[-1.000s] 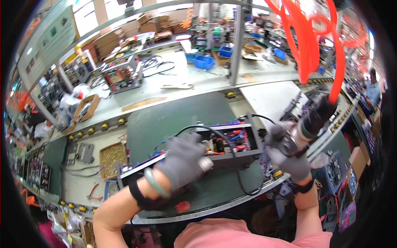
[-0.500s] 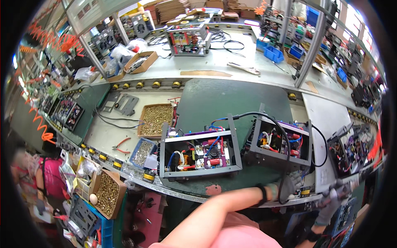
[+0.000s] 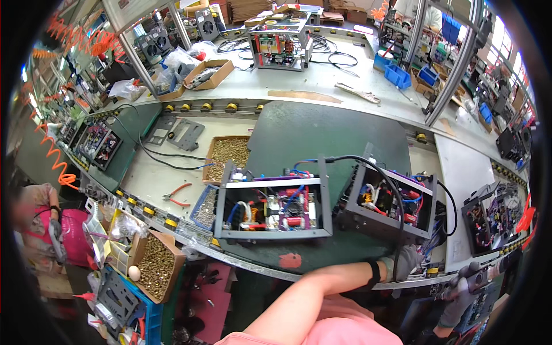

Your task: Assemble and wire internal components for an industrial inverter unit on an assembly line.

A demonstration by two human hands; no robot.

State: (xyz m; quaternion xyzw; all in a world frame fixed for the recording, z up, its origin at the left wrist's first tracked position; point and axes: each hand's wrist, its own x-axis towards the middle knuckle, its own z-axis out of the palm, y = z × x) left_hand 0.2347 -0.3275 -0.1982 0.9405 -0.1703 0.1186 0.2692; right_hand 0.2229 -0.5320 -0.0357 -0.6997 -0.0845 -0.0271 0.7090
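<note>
Two open black metal housings with circuit parts stand on a green board: a left unit (image 3: 273,208) and a right unit (image 3: 388,201), a thick black cable (image 3: 397,201) arching over the right one. My left hand (image 3: 407,263), in a grey glove, reaches across to the right unit's lower right corner. Its fingers are closed at a bundle of thin coloured wires (image 3: 428,244) there; the fingertips are partly hidden. Farther right, beyond the bench edge, my gloved right hand (image 3: 459,296) is wrapped round a grey power screwdriver (image 3: 477,278).
A third unit (image 3: 489,221) stands at the right. On the left are a box of brass fittings (image 3: 230,152), a blue tray of small screws (image 3: 203,208) and red-handled pliers (image 3: 177,196). Another person's gloved hand (image 3: 56,237) shows far left. Rollers line the bench edge.
The whole view has shifted, with the far bench sitting further right in it. The left unit now covers more of the blue tray. Both my hands stay at about the same places.
</note>
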